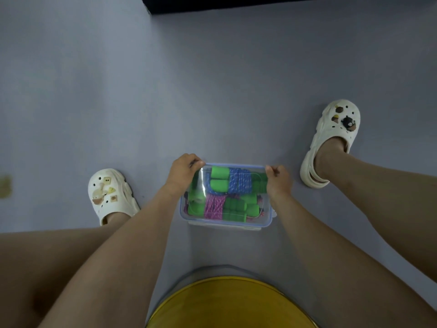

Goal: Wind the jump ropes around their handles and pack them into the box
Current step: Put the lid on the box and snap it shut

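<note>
On the floor between our feet: a clear plastic box (224,226) sits on the grey floor (165,91), and we can see its contents from above.
Lid: a clear lid (236,165) with a blue rim lies over the box; we cannot tell whether it is pressed fully down.
Left hand: our left hand (183,172) grips the lid's far left corner, fingers curled together over the rim.
Right hand: our right hand (279,179) pinches the far right corner, thumb and curled fingers clamped on the rim.
Blue rope: the blue rope (238,183) lies wound in a bundle against green handles (220,172), in the far half of the box.
Pink rope: the pink rope (214,205) lies wound likewise, with more green handles beside it, in the near half.
Footwear: a white left clog (110,192) and a white right clog (335,136), both with charms, flank the box; the right one is farther forward.
Seat: a round yellow seat (227,304) shows at the lower edge, between our legs.
</note>
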A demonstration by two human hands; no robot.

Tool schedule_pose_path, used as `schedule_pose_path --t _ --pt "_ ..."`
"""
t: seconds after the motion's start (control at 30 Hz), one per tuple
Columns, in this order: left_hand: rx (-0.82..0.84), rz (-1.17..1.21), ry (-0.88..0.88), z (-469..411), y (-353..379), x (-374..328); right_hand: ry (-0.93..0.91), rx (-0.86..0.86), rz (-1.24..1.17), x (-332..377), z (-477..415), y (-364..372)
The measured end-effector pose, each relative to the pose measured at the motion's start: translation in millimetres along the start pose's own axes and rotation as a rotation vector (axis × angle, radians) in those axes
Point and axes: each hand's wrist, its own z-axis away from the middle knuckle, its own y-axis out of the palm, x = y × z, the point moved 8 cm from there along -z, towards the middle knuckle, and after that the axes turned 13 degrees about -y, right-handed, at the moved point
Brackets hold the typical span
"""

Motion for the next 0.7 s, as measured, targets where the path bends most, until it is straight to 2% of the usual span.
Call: schedule_pose_path --t 0.17,0.33,0.43,0.5,0.6,0.7 --pt "0.002 0.041 -0.053 1 4 5 0.024 0.051 0.072 -4 2 1" --pt "-0.104 0.155 -0.130 12 -2 21 0.214 0.113 0.091 -28 20 -8" --pt "-0.190 0.261 -0.244 29 -9 40 0.353 0.187 -0.072 -36 35 -3" --pt "-0.225 0.289 -0.336 46 -10 55 0.317 0.166 -0.177 -21 34 1" --pt "-0.101 0.069 -0.398 67 7 75 0.110 0.154 -0.117 22 19 4" --pt "0.189 -0.088 -0.412 74 29 86 -0.009 0.146 -0.087 50 5 11"
